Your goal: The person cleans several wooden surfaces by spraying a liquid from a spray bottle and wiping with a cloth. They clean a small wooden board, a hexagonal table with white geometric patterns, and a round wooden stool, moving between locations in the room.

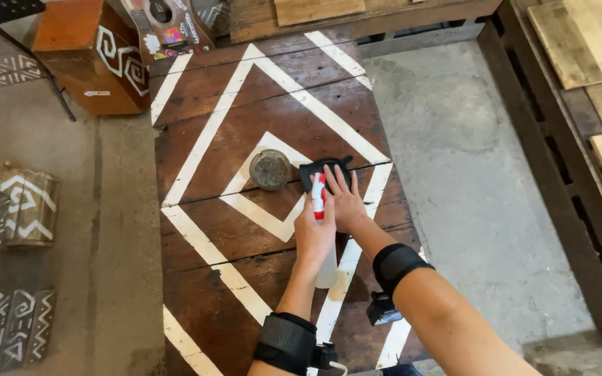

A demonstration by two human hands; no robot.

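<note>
Two forearms reaching forward from the bottom edge, each wearing a black wrist band (286, 342) with a small device clipped on. Left hand (313, 235) curling closed around the neck of a spray bottle (326, 268), its red and white nozzle (319, 196) pointing away over the tabletop, the bottle's long axis running from the body toward the far end of the table. Right hand (346, 203) pressing flat, fingers spread open, on a black cloth (315, 171) lying just ahead of the nozzle and touching the fingertips. Sitting just left of the cloth, a round greyish object (270, 169), possibly a lid or stone, too blurred for telling. Resting under everything, a dark wooden table (259, 90) painted with white diamond lines. Standing beyond its far left corner, an orange wooden box (92, 56) on the concrete floor (454, 139).
</note>
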